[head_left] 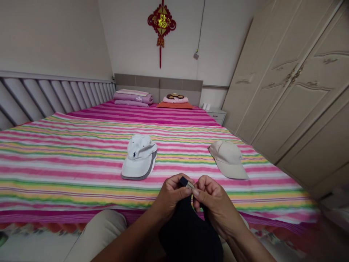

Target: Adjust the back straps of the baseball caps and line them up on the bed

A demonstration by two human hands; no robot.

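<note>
A black cap (191,233) hangs low in front of me, above my lap. My left hand (173,194) pinches the left side of its strap, near a small metal-coloured buckle (190,185). The fingers of my right hand (211,196) are closed on the strap at the buckle's right side. On the striped bed cover lie white caps (139,154), stacked with a grey brim showing beneath, left of my hands. A beige cap (228,157) rests on the cover to the right, its brim toward me.
The bed (89,171) has a slatted rail (54,92) on the left. Folded purple bedding (133,98) and a pink item on an orange one (176,102) lie near the headboard (174,85). A wardrobe (294,94) stands right, beside a nightstand (218,115).
</note>
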